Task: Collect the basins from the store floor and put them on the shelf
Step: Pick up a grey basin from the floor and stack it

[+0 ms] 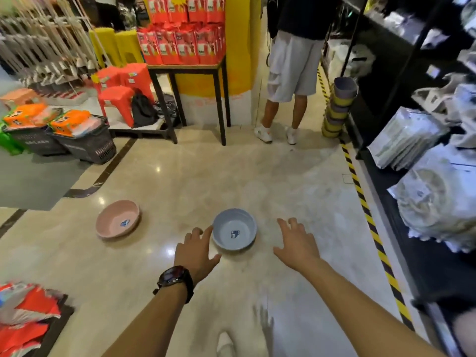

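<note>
The grey basin [234, 231] sat upright on the floor [180, 176] at centre, a label on its inner base. The left hand [197, 249], fingers spread wide and holding nothing, reached toward the basin's 9 o'clock side, fingertips at or just beside the rim; contact could not be told. The right hand [296, 243], likewise spread wide and empty, hovered at the basin's 3 o'clock, apart from it. A watch [175, 278] circled the left wrist. The pink basin [118, 222] lay upright at 9 o'clock, well apart. The shelf [417, 228] ran along the 3 o'clock edge. At 1 o'clock stood a stack [338, 106] of basins, a bystander [293, 63] beside it.
</note>
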